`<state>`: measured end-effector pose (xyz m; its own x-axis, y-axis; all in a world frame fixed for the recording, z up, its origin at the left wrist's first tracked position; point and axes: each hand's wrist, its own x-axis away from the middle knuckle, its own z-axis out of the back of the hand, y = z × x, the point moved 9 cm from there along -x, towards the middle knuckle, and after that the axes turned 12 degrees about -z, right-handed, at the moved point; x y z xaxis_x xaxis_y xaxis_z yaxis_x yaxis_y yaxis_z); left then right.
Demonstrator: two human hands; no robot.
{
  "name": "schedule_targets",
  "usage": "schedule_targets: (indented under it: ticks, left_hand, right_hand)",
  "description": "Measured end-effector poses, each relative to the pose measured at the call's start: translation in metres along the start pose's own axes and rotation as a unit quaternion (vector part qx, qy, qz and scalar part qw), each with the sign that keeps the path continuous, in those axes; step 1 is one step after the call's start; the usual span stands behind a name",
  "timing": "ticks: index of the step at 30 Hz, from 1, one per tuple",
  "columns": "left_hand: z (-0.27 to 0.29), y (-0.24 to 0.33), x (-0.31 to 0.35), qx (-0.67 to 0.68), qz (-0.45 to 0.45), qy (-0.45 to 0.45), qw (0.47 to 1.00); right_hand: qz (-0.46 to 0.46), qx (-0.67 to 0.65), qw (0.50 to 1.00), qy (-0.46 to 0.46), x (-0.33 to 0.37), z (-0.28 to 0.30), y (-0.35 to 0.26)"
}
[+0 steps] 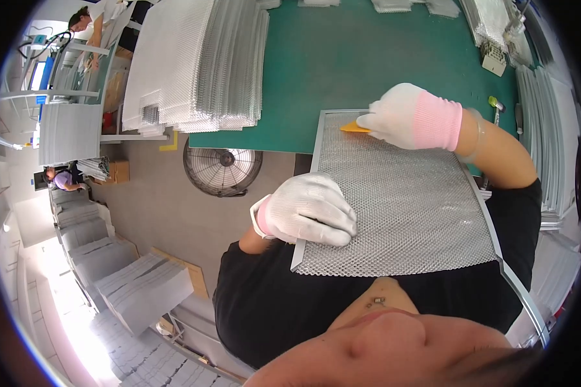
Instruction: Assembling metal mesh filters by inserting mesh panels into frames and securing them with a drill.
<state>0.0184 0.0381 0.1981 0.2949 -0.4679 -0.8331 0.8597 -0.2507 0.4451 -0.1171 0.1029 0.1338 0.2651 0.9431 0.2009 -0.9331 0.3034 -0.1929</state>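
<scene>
A silver metal mesh panel (pixel 407 200) lies in front of me, partly over the green table and reaching toward my chest. Thin metal frame strips (pixel 318 138) run along its left, far and right sides. At the near side its mesh edge is bare, and the right strip (pixel 519 290) runs on past it. My left hand (pixel 311 209), in a white glove, is closed over the panel's left edge, fingers on the mesh, thumb hidden. Near the far left corner my gloved right hand (pixel 400 119) grips a flat orange-yellow scraper (pixel 354 127), its tip over the mesh.
Stacked mesh sheets (pixel 181 64) stand on the green table (pixel 342 51) at the far left. Metal frame strips (pixel 539 129) are piled at the right, by a green-headed tool (pixel 495 103). A round fan (pixel 223 169) is on the floor. Two people (pixel 64 179) are at the left.
</scene>
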Motion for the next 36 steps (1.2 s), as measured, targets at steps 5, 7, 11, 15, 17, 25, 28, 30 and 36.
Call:
schedule_targets:
  ticks: [5,7,11,15,17,25,28,30,36]
  left_hand:
    - [-0.002,-0.005,0.005,0.034,0.023,0.025,0.999]
    - [-0.003,-0.006,0.009,0.041,0.013,0.024,0.999]
    - [-0.005,-0.004,0.008,0.033,0.017,0.036,0.999]
    - [-0.006,-0.005,0.011,0.048,0.019,0.025,0.998]
    - [-0.005,-0.006,0.011,0.050,0.024,0.020,0.998]
    - [-0.006,-0.008,0.011,0.060,0.024,0.020,0.998]
    - [-0.006,-0.007,0.008,0.055,0.011,0.006,0.998]
    - [-0.005,-0.006,0.008,0.050,0.005,-0.005,0.999]
    - [0.003,-0.002,0.000,0.031,-0.019,0.012,0.999]
  right_hand:
    - [0.004,-0.030,0.998,0.056,-0.020,-0.025,0.008]
    - [-0.030,0.013,0.999,-0.021,-0.034,-0.045,0.011]
    - [-0.012,0.063,0.998,-0.024,-0.041,-0.037,0.006]
    - [-0.003,0.106,0.994,-0.030,-0.050,-0.044,0.014]
    - [0.005,0.102,0.994,-0.038,-0.052,-0.050,0.017]
    - [0.007,0.063,0.997,-0.036,-0.050,-0.051,0.000]
    - [-0.008,0.088,0.991,-0.102,-0.059,-0.059,-0.006]
    - [0.000,0.097,0.989,-0.114,-0.063,-0.055,-0.020]
    - [0.018,0.132,0.978,-0.158,-0.068,-0.068,-0.023]
